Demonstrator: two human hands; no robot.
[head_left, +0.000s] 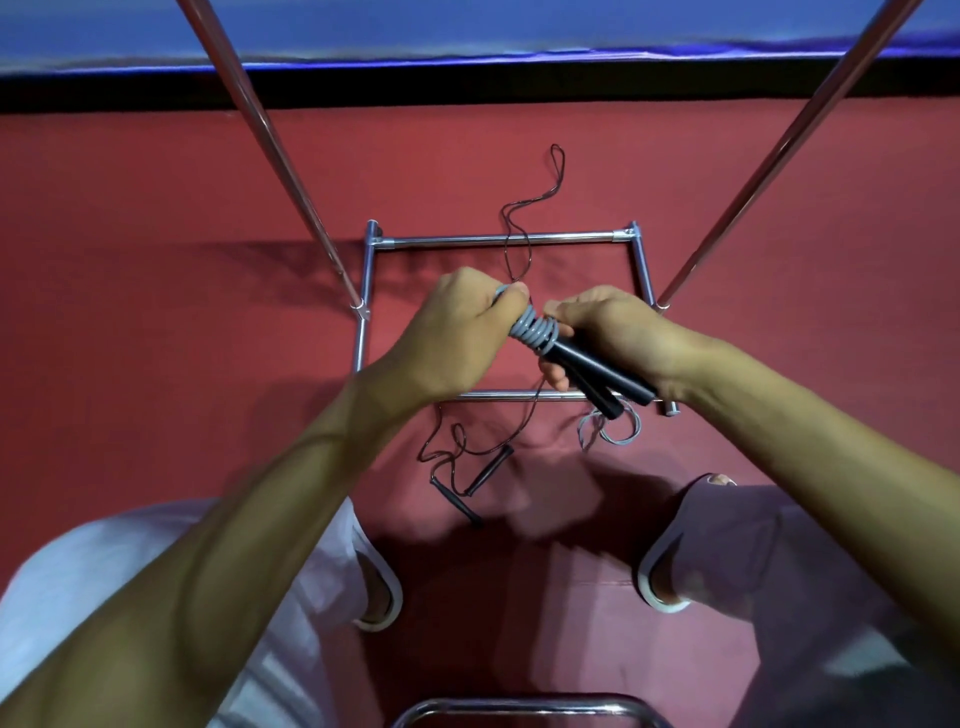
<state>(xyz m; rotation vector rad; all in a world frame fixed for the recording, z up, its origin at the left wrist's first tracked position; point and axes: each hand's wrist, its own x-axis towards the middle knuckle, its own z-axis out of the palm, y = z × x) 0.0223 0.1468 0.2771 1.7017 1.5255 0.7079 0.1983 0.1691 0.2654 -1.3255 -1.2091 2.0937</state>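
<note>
Fingers of the left hand (462, 332) clench the grey coiled cord (535, 332) at its far end. The right hand (613, 332) grips its 2 black cylindrical handles (602, 371).

An indoor room, more a home or exercise corner than a workshop, though which I cannot tell. Red cloth covers the floor (156, 208) up to a blue sheet (467, 26) at the far side. A chrome rack (493, 240) stands on it, a black skipping rope (488, 470) lies loose there, and a grey skipping rope (532, 332) is in hand.
</note>
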